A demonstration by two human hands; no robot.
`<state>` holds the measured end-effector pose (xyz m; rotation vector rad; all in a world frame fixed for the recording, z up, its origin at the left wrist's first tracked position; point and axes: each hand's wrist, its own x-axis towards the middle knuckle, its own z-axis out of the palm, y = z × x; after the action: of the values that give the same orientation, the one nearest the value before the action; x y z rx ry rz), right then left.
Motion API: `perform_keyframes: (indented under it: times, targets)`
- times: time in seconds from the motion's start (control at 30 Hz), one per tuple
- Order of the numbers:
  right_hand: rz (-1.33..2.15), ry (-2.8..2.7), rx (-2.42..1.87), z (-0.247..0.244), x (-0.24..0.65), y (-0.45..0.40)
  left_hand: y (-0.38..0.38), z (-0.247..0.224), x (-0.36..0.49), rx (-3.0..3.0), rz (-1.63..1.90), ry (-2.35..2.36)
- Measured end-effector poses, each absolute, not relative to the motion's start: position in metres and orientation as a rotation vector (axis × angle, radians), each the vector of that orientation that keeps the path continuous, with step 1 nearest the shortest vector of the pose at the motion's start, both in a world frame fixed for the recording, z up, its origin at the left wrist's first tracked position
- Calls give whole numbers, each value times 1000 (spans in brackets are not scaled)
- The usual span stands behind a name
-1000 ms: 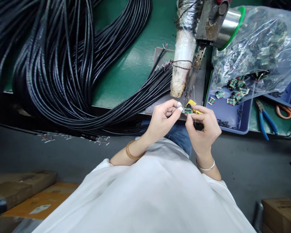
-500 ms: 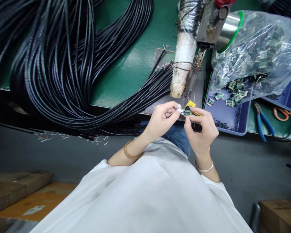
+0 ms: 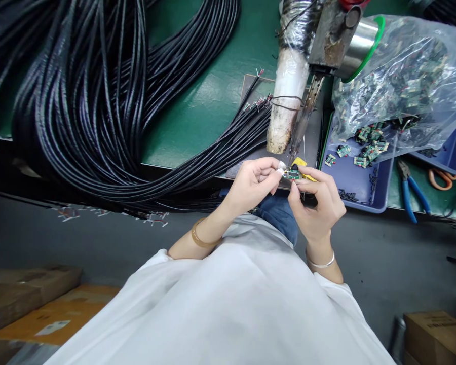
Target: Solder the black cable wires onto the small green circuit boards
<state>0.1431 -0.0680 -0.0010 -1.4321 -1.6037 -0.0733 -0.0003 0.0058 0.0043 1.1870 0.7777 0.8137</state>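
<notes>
My right hand pinches a small green circuit board with a black part on it, between thumb and forefinger. At the board's left edge, my left hand is closed in a pinch on thin wires; its fingertips look wrapped in something white and mostly hide what they hold. Just above the board, the tip of a soldering iron points down from its fixed holder. Behind the right fingertips lies a yellow piece, partly covered.
Bundled black cables cover the left side of the green table. A white tube hangs beside the iron, near a solder spool. At right are a blue tray with boards, a plastic bag and pliers.
Both hands have shifted only slightly. The board has tilted a little, so more of its green face and black part shows. The iron stays in place.
</notes>
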Motion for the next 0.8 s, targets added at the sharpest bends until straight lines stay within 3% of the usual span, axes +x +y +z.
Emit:
perform_keyframes:
  times: [0.3,0.6,0.8]
  targets:
    - [7,-1631,-1430,-4,146,-72,5,2,-4,1174,716,780]
    - [-34,-1040,-1248,9,153,-81,-1,-4,-5,1159,721,780]
    - [144,-1374,-1564,7,146,-81,-2,-5,-3,1089,778,785]
